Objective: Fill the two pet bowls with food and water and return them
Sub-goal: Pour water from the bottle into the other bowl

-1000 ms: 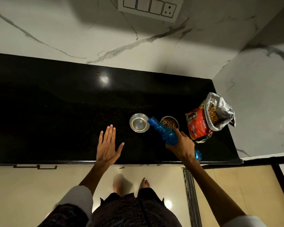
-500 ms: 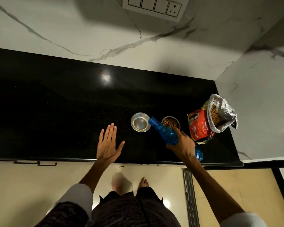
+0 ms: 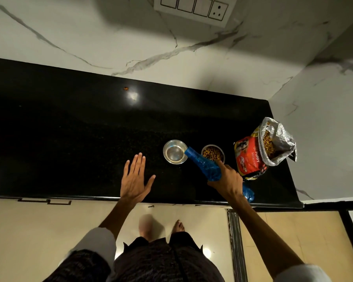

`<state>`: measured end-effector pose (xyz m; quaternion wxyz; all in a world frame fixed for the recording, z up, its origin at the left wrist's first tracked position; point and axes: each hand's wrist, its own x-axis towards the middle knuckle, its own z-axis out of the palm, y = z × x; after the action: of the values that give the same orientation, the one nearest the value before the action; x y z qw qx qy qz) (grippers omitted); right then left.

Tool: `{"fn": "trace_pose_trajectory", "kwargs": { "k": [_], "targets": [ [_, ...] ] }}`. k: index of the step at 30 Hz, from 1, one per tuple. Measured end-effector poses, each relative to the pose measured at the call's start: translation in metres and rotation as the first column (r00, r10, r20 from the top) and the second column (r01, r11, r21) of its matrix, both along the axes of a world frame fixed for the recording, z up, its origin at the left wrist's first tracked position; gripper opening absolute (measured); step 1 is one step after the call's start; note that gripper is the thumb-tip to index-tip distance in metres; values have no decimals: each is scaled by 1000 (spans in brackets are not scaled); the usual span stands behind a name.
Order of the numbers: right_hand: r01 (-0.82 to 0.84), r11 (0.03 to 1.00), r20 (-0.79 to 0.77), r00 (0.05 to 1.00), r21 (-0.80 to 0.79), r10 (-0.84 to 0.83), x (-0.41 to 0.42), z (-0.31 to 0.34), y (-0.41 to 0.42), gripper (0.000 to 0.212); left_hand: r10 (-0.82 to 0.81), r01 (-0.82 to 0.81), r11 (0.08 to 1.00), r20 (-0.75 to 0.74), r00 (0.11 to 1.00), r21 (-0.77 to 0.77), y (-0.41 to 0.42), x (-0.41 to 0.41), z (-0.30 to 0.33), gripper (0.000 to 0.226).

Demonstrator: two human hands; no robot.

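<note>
right hand (image 3: 227, 180) gripped the bottle (image 3: 204, 166) midway, tipped over the bowl (image 3: 175, 154); left hand (image 3: 134, 181) flat on the surface (image 3: 69, 139) | we judged the bottle light, squashy, slippery; hold its waist

Blue bottle (image 3: 204, 166) — black counter (image 3: 69, 139), white-veined wall (image 3: 90, 37).

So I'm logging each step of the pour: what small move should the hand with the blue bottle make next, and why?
Probably keep the blue bottle tilted over the left bowl a little longer. The right hand has its mouth at that bowl's rim, the water inside looks shallow, and the other bowl already holds kibble.
</note>
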<state>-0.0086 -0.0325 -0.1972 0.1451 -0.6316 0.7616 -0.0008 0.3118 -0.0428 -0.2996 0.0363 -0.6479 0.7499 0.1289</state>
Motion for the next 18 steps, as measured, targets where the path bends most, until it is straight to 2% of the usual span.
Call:
{"fn": "trace_pose_trajectory", "kwargs": {
  "k": [6, 10, 18],
  "targets": [
    [-1, 1000, -5, 1000, -1, 1, 2, -2, -1, 89, -6, 6, 1000, 41, 999, 1, 0, 0, -1, 85],
    [-4, 1000, -14, 1000, 9, 4, 4, -4, -2, 89, 0, 0, 1000, -15, 1000, -14, 0, 0, 0, 85],
    [-7, 1000, -21, 1000, 17, 8, 5, -7, -3, 90, -5, 6, 1000, 46, 999, -2, 0, 1, -1, 85]
  ]
}}
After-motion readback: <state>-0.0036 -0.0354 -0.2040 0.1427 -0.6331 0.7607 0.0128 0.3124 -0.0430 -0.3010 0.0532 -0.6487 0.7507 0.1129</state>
